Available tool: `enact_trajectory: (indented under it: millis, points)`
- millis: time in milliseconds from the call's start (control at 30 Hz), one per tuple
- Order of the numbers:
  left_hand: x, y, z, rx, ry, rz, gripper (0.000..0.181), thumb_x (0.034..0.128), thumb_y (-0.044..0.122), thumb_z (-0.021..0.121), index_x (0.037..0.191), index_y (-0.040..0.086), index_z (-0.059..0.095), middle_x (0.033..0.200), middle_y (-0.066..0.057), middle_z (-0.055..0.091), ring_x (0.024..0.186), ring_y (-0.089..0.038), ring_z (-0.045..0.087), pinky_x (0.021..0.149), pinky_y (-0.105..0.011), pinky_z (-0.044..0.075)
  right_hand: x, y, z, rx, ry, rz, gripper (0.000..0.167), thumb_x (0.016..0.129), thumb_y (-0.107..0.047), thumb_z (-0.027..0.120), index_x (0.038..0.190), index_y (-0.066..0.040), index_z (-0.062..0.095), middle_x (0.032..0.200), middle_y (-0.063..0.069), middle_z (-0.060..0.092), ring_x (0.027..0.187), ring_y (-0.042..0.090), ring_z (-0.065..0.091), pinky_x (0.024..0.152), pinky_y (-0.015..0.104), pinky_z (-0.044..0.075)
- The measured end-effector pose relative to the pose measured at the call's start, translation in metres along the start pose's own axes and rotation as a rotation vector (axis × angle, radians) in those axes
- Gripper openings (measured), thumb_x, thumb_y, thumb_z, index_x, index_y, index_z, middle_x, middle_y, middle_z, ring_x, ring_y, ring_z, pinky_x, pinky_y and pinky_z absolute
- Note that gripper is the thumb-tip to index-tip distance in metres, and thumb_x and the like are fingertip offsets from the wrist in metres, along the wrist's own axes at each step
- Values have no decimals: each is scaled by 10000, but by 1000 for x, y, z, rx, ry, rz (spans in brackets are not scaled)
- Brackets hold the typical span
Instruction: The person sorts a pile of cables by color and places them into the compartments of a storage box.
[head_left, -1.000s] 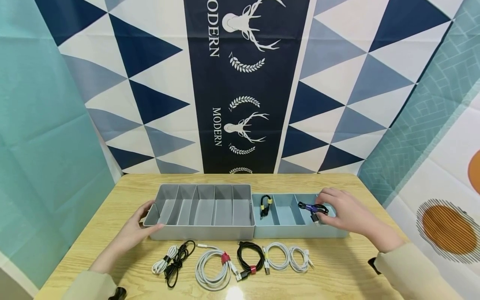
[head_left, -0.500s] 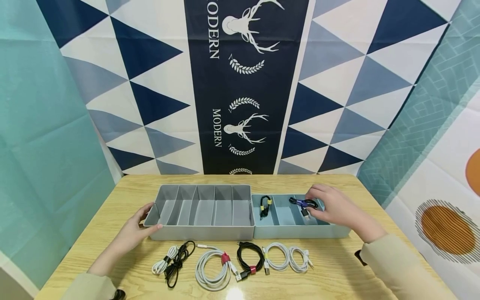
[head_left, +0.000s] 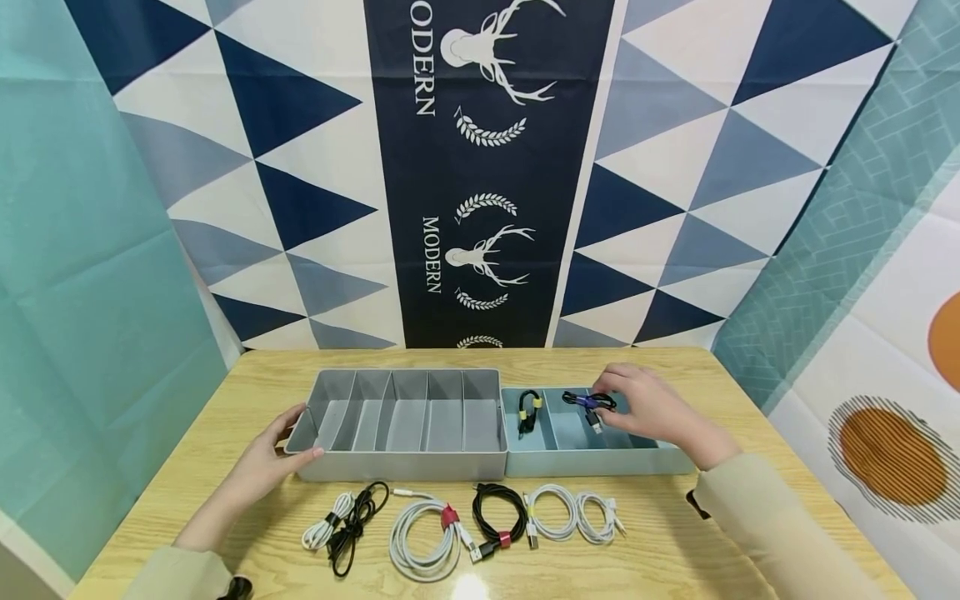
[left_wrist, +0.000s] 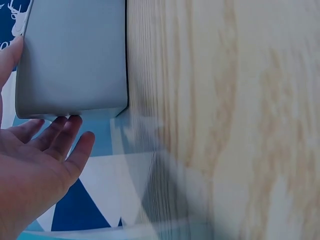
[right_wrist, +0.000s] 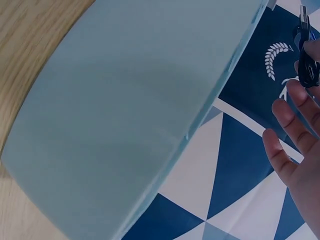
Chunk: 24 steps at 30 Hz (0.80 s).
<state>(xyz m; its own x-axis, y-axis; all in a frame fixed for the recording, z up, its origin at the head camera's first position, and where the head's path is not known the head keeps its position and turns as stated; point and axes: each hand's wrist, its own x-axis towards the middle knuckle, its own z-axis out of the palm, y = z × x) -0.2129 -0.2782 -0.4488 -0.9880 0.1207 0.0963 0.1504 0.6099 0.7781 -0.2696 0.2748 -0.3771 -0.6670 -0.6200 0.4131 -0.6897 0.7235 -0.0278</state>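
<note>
My left hand (head_left: 255, 462) rests on the left end of a grey divided organizer box (head_left: 405, 467). Its thumb lies at the front rim; in the left wrist view its loose fingers touch the grey wall (left_wrist: 75, 60). My right hand (head_left: 652, 408) pinches a bundled black USB cable (head_left: 588, 402) with a purple tie over the middle of a light blue divided box (head_left: 600, 463). In the right wrist view the cable (right_wrist: 309, 72) hangs between thumb and fingertips, the other fingers spread. A short black cable (head_left: 528, 410) with yellow ties lies in the blue box's left compartment.
In front of the boxes lie a white cable (head_left: 327, 521) with a black tie, a black cable (head_left: 351, 529), a large white coil (head_left: 408, 560) with a red tie, a black coil (head_left: 483, 521), and two white coils (head_left: 555, 533). A patterned cloth backdrop (head_left: 480, 167) stands behind the table.
My right hand has carried the black USB cable leftward, from the right part of the blue box to above its middle. My left hand has stayed on the grey box.
</note>
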Motion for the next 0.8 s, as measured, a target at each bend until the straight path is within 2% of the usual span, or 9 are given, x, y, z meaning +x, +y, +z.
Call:
enact_trajectory:
  millis: [200, 367, 533, 800]
  points:
    - [0, 2, -1, 11, -1, -14, 876, 856, 383, 682, 1508, 78, 183, 1490, -295, 242, 1269, -524, 346, 958, -600, 386, 4, 2, 11, 29, 20, -31, 199, 734, -192, 781, 895, -145, 674, 885, -38, 616, 765, 144, 606, 683, 364, 504]
    - [0, 4, -1, 21, -2, -11, 879, 853, 398, 680, 1509, 82, 186, 1494, -291, 236, 1273, -530, 336, 967, -602, 378, 7, 3, 18, 28, -32, 4, 203, 753, -222, 772, 920, -155, 678, 907, -43, 613, 786, 133, 599, 714, 381, 494]
    - [1, 4, 0, 14, -10, -10, 880, 854, 397, 678, 1509, 79, 183, 1498, -293, 225, 1280, -534, 322, 976, -609, 365, 8, 5, 26, -18, -89, 34, 189, 766, -242, 764, 921, -183, 675, 920, -43, 606, 820, 142, 584, 718, 420, 471]
    - [0, 2, 0, 5, -10, -17, 880, 853, 397, 680, 1511, 91, 182, 1502, -289, 218, 1291, -529, 309, 977, -607, 365, 10, 7, 36, -81, -123, 63, 206, 740, -263, 781, 897, -178, 679, 905, -28, 598, 834, 175, 584, 713, 454, 474]
